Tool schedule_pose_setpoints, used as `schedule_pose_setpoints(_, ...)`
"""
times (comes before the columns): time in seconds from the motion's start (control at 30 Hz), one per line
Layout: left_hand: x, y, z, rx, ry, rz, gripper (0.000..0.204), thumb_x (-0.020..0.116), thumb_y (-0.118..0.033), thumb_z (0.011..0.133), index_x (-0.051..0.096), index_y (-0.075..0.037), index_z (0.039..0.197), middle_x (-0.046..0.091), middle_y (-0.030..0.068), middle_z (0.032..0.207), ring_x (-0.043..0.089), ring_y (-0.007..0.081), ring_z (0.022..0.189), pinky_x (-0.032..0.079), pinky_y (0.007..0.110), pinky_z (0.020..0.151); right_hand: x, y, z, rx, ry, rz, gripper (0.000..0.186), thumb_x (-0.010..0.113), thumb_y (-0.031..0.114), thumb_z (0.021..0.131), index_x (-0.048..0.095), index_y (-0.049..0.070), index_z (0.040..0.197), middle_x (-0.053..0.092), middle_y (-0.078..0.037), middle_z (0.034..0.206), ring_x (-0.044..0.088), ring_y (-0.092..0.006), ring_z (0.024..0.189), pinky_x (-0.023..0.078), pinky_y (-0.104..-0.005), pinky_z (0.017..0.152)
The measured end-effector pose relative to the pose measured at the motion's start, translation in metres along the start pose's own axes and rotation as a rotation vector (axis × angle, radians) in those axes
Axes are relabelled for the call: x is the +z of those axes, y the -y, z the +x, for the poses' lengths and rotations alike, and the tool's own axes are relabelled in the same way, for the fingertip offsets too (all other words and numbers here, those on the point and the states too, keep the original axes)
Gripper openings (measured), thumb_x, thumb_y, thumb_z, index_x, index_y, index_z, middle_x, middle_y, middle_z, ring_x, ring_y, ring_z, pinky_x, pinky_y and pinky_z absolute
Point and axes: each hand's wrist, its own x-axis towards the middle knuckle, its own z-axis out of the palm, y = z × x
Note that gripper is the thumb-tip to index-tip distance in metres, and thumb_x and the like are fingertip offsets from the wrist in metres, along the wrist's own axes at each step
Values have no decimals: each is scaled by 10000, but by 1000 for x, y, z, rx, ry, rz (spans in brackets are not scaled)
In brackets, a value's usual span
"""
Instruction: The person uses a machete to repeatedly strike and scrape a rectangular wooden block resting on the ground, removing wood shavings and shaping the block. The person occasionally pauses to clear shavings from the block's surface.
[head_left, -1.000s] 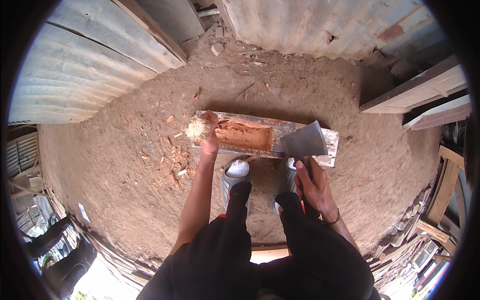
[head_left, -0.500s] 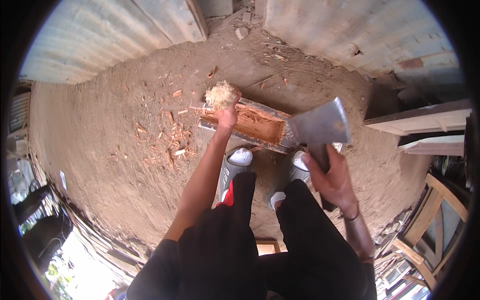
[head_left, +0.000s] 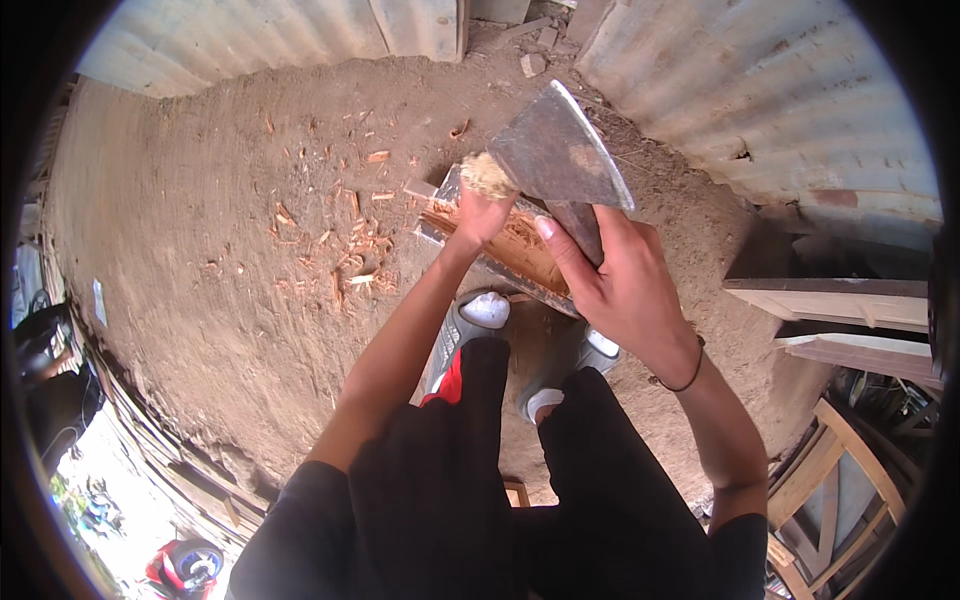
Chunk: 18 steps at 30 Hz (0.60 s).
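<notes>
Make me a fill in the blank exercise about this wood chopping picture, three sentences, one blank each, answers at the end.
1. The right hand grips a raised ______ just below its metal head.
2. The left hand steadies the end of a reddish piece of ______ lying on the dirt ground.
3. Small wood chips lie scattered on the person's ______ side of the piece.

Missing words: hatchet; wood; left

Grey axe head (head_left: 558, 152), reddish-orange wood block (head_left: 505, 250), brown dirt ground (head_left: 210, 200)
</notes>
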Motion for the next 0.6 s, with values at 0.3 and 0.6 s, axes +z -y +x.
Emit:
schedule_pose_setpoints(0.3, 12, -2, 6, 258, 82, -125, 258, 719, 2, 841, 714, 12, 1099, 769, 107, 1052, 722, 184, 978, 571, 347, 861, -4, -10, 17, 146, 278, -126, 304, 652, 209, 991, 553, -67, 1073, 633, -219, 699, 649, -413, 648, 505, -483, 632)
schedule_pose_setpoints(0.6, 5, 42, 21, 124, 163, 18, 292, 743, -22, 851, 688, 6, 1137, 751, 120, 1081, 718, 213, 1011, 579, 355, 890, -24, 36, 23, 142, 131, 33, 272, 648, 226, 1021, 569, -35, 1019, 579, -107, 651, 543, -195, 519, 414, -354, 508)
